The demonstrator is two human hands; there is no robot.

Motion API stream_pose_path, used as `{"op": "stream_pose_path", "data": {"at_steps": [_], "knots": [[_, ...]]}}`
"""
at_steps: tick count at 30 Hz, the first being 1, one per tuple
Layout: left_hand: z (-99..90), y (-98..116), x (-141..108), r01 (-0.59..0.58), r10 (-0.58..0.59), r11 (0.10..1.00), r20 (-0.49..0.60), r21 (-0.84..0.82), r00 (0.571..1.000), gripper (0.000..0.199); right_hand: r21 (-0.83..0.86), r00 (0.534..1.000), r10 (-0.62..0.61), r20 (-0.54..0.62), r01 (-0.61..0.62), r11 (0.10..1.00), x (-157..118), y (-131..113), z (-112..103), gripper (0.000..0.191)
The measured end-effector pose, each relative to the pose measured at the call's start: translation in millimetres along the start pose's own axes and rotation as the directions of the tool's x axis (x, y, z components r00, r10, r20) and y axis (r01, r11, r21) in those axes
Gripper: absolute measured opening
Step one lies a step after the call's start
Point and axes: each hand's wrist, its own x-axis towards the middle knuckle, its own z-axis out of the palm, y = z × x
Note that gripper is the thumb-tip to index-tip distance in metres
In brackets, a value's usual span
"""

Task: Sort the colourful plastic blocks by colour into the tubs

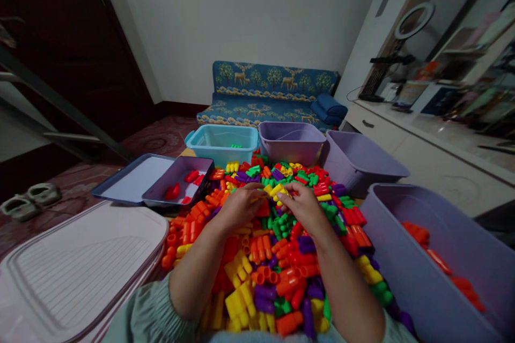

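A yellow plastic building block (276, 191) made of joined rounded tubes is held over the middle of the pile. My right hand (301, 204) pinches its right side between thumb and fingers. On the left end, the curled fingers of my left hand (243, 204) close on the block, with their tips partly hidden. Under both hands spreads a heap of loose building blocks in red, orange, yellow, green and purple. Near my left wrist lie orange blocks (192, 230); green blocks (282, 225) lie between the hands.
A light-blue bin (221, 156) and a purple bin (293, 151) stand behind the heap. More purple bins (358, 171) line the right, the nearest (386, 236) holding red pieces. At left are an open case (151, 198) with red pieces and a pale lid (84, 268).
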Motion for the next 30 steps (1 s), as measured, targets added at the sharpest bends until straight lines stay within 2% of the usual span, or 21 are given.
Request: {"op": "stream_pose_path", "data": {"at_steps": [6,10,14,18,22,26,30], "knots": [[-1.1,2,1,0.003,-0.003,1.000,-0.005,0.007,1.000,0.026,-0.110,0.999,-0.013,0.034,0.017,0.994,3,14,2,0.025],[-1.7,4,1,0.025,-0.025,1.000,0.013,-0.007,1.000,0.028,-0.180,0.995,-0.073,0.067,0.084,0.980,6,20,3,0.025],[-1.2,5,1,0.028,-0.028,0.998,0.010,-0.057,1.000,0.028,-0.252,0.983,-0.124,0.136,0.155,0.955,4,18,4,0.020],[-0.8,5,1,0.002,-0.002,0.996,-0.006,-0.084,1.000,0.028,-0.288,0.970,-0.118,0.215,0.178,0.941,0,10,4,0.022],[0.5,3,2,-0.033,0.032,0.994,-0.019,-0.103,0.999,0.025,-0.289,0.973,-0.159,0.169,0.203,0.936,1,10,6,0.019],[2.8,1,3,-0.067,0.037,0.976,-0.145,-0.205,0.989,0.022,-0.246,0.973,-0.214,0.086,0.229,0.942,1,4,8,0.017],[0.7,5,3,-0.077,-0.032,0.932,-0.290,-0.355,0.956,0.017,-0.170,0.958,-0.271,0.096,0.284,0.944,-2,-8,3,0.018]]}}
